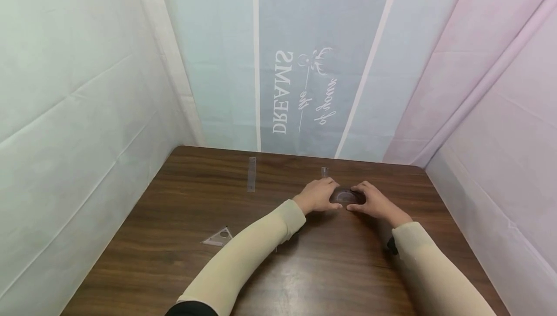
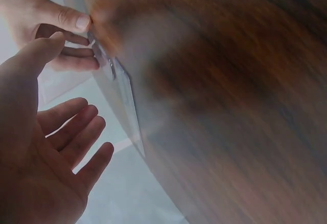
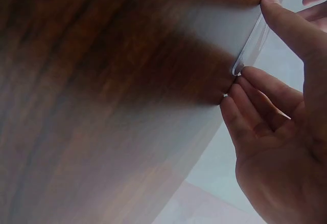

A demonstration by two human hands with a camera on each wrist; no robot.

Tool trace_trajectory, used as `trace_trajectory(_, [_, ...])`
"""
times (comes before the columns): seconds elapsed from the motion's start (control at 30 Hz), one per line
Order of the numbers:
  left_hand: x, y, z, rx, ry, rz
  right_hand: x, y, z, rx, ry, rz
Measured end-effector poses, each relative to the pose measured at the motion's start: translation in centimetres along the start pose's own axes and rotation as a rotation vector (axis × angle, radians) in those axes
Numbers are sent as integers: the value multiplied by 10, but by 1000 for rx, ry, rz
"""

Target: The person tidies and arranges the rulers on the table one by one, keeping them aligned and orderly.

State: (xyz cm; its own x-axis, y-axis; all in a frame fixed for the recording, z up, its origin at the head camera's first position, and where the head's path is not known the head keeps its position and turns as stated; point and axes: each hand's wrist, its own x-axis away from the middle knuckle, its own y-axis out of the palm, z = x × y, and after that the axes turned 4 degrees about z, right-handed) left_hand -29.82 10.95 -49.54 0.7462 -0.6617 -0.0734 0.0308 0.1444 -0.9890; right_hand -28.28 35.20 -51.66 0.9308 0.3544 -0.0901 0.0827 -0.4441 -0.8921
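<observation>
A clear plastic protractor [image 1: 346, 196] lies on the far part of the table between the two hands. My right hand [image 1: 377, 203] holds it from the right, thumb at one edge and fingertips at the other; the right wrist view shows the fingertips right at the protractor's end [image 3: 239, 66]. From the left, my left hand [image 1: 316, 195] reaches beside it with thumb and fingers spread. In the left wrist view, that hand's fingers [image 2: 79, 127] are relaxed with nothing between them.
A clear ruler [image 1: 251, 174] lies at the back left of the brown table [image 1: 165, 219]. Another clear ruler [image 1: 324, 172] shows partly behind the left hand. A clear set square [image 1: 219, 237] lies near the left forearm, which covers part of it. Cloth curtains [image 1: 217, 64] surround the table.
</observation>
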Motion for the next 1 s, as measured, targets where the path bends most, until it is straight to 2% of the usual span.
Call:
trace_trajectory(0.27, [-11,9,9,-56,12,-9,0,-2,2,0,12,-11])
trace_trajectory(0.57, [-18,14,15,-148,-18,-22,-1,-3,-1,-13,25,-23])
trace_trajectory(0.7, [-20,17,15,-167,-31,-31,-2,-2,-2,-3,40,-21])
trace_trajectory(1.0, [-23,15,17,-167,-57,-36,-4,-2,-1,-7,56,-19])
